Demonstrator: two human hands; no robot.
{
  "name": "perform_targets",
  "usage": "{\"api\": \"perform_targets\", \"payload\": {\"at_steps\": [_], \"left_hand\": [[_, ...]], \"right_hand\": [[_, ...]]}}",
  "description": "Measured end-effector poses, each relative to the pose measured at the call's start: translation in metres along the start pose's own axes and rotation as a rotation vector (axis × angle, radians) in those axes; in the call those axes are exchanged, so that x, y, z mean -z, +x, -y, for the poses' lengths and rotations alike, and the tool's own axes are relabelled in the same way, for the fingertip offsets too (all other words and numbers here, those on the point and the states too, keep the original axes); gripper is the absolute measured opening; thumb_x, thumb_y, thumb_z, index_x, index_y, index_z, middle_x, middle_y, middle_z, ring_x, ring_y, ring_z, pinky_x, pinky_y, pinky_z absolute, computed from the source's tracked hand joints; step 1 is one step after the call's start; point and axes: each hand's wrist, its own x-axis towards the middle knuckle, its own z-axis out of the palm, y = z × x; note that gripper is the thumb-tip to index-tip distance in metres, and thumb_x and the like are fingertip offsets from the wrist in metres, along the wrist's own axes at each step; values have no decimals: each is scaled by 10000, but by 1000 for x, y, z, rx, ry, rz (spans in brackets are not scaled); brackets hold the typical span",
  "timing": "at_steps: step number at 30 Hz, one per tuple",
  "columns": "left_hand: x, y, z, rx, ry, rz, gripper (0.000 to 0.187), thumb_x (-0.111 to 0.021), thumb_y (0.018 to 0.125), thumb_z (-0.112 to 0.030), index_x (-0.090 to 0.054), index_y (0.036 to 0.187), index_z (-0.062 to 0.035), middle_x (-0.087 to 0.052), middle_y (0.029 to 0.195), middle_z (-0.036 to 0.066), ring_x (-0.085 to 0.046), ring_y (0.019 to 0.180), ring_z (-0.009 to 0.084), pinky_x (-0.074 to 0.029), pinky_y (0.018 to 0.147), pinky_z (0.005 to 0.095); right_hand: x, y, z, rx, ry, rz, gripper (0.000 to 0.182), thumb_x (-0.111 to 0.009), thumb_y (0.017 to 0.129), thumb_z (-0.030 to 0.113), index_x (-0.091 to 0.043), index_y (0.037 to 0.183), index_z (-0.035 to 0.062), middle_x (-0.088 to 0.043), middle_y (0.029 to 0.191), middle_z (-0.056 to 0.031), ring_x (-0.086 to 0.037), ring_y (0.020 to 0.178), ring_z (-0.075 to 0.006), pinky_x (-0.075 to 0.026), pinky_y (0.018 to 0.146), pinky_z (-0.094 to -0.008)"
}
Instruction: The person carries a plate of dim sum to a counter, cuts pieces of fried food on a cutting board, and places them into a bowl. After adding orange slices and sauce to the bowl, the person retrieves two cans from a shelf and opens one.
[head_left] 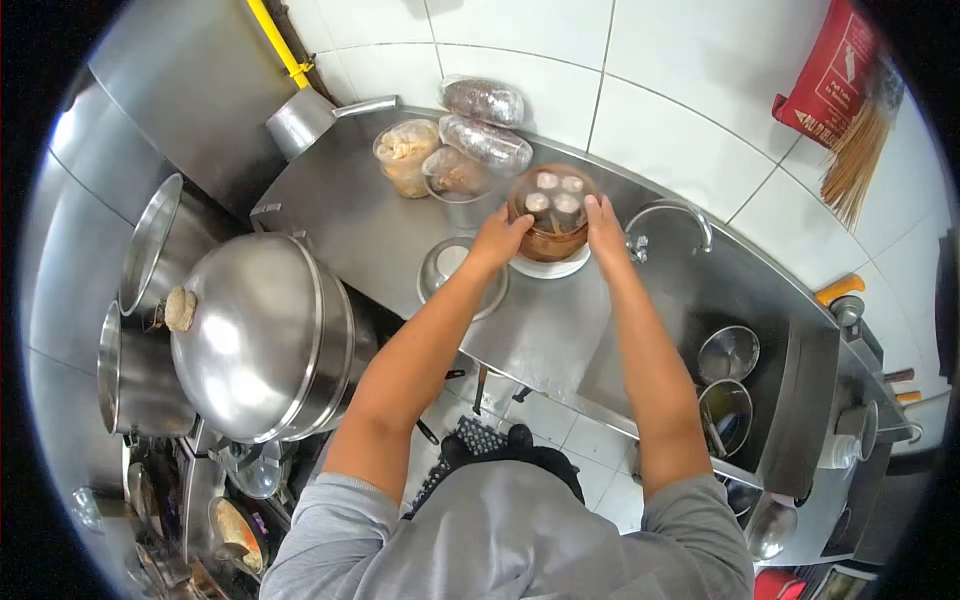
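Observation:
A round brown bamboo steamer basket stands on a white plate on the steel counter. Inside it are several small white cups. My left hand grips the basket's left side and my right hand grips its right side. Both arms reach forward over the counter.
A small steel bowl sits just left of the plate. Behind are plastic tubs and wrapped bags of food. A large domed steel lid covers a pot at left. A tap and ladles in a sink lie to the right.

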Motion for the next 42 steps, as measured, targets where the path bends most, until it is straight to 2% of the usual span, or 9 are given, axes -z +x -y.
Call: {"api": "perform_targets", "payload": {"at_steps": [5,8,14,16,18,20,26,40,42], "left_hand": [[12,21,-1,151,29,105,527,-542,905,-353,-419,1360,-117,-545,1227,90,-547,1032,219,-466,855,352],[13,28,14,147,-13,88,588,-534,904,-412,-390,1384,-105,-492,1310,106,-521,1098,252,-455,882,369],[28,31,34,231,-202,-26,787,-456,899,-569,-289,1420,-4,-306,1467,148,-368,1267,329,-371,985,440],[30,52,49,301,-308,-95,869,-437,878,-628,-242,1431,13,-255,1493,155,-259,1335,366,-292,1042,467],[29,58,45,305,-290,-30,927,-380,852,-704,-218,1446,-11,-224,1502,169,-184,1366,385,-221,1077,482],[25,64,38,371,-328,8,957,-321,826,-760,-223,1456,-47,-213,1503,180,-184,1368,373,-191,1085,498],[23,84,46,441,-326,47,976,-272,790,-814,-229,1468,-113,-191,1522,133,-182,1384,335,-148,1097,536],[22,70,27,442,-313,128,986,-213,777,-836,-186,1481,-146,-167,1515,188,-183,1381,366,-143,1101,541],[21,69,24,454,-322,140,961,-235,783,-828,-212,1478,-165,-178,1531,125,-187,1387,334,-165,1085,543]], "right_hand": [[-15,24,-17,-111,-65,42,762,-329,919,554,-292,1409,-28,-357,1411,-266,-330,1323,-388,-247,1090,-398],[-19,30,-35,-85,34,44,720,-364,949,495,-280,1408,-54,-310,1460,-221,-275,1369,-312,-205,1107,-346],[-5,29,-84,-163,-144,-99,520,-376,963,401,-527,1245,-9,-521,1292,-199,-467,1231,-300,-337,1028,-380],[-8,28,-103,-75,-268,-83,361,-487,889,306,-651,1010,8,-638,1008,-239,-588,975,-416,-444,871,-440],[-17,46,-135,-156,-150,-82,319,-533,863,277,-653,998,14,-650,987,-223,-607,946,-405,-456,855,-431],[-19,48,-137,-282,-30,-88,188,-548,886,154,-651,1004,49,-621,816,-48,-583,744,-143,-514,657,-309],[-9,35,-104,-606,444,-50,188,-586,862,143,-609,1026,53,-608,888,-37,-572,755,-149,-512,658,-327],[-13,29,-91,-666,427,-127,157,-698,776,106,-587,879,64,-540,725,-24,-526,638,-140,-512,571,-318],[-11,34,-96,-704,434,-119,146,-699,769,109,-589,856,68,-540,718,-23,-522,620,-138,-510,572,-310]]}}
